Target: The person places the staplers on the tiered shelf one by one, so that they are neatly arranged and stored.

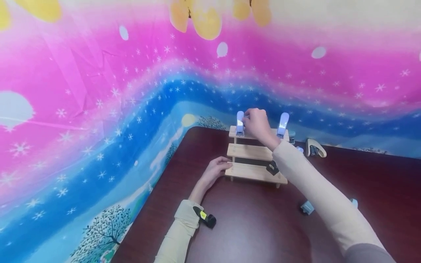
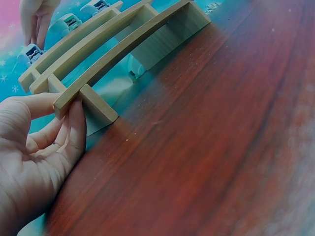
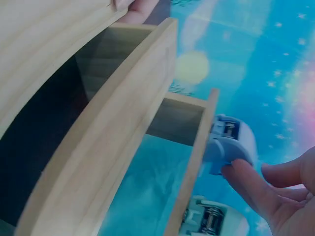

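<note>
A three-tier wooden display stand (image 1: 250, 171) stands on the dark table. My left hand (image 1: 217, 170) holds the left end of its lowest board, pinching the board's corner between thumb and fingers in the left wrist view. Up at the top tier, my right hand (image 1: 258, 126) is beside a lavender stapler (image 1: 240, 123) standing at the left end. One fingertip touches that stapler (image 3: 231, 142) in the right wrist view, with the thumb apart from it. A second lavender stapler (image 1: 283, 125) stands at the right end, and a mint stapler (image 3: 214, 219) sits between, hidden by my hand in the head view.
A cream stapler (image 1: 315, 148) lies on the table behind and right of the stand. Closer in, a light blue stapler (image 1: 307, 207) lies left of my right forearm, and another pale blue piece (image 1: 354, 202) shows past the sleeve. A printed cloth (image 1: 148, 109) hangs behind the table's edge.
</note>
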The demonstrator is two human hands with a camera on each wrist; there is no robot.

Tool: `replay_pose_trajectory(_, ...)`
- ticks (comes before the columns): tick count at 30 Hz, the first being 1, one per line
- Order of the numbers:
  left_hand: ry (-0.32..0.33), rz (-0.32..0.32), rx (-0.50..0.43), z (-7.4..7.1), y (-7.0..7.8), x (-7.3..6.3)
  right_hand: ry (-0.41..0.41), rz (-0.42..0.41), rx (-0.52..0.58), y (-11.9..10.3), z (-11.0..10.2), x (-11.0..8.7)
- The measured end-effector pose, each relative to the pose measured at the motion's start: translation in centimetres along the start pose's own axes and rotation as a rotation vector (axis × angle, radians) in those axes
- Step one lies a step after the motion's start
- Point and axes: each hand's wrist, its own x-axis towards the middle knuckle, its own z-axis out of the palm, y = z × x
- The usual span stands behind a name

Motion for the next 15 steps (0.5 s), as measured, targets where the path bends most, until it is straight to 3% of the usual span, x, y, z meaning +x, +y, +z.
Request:
replay_pose_trajectory(9,0.007,0.004,-0.005,0.0,0.0,0.0,0.091,-0.057,0.199,1.6,-2.9,-4.2)
replay_pose_trajectory(15,0.012,0.001,-0.002,0.2,0.0,0.0,0.123,0.045,0.23,4.0,-5.0,-7.3)
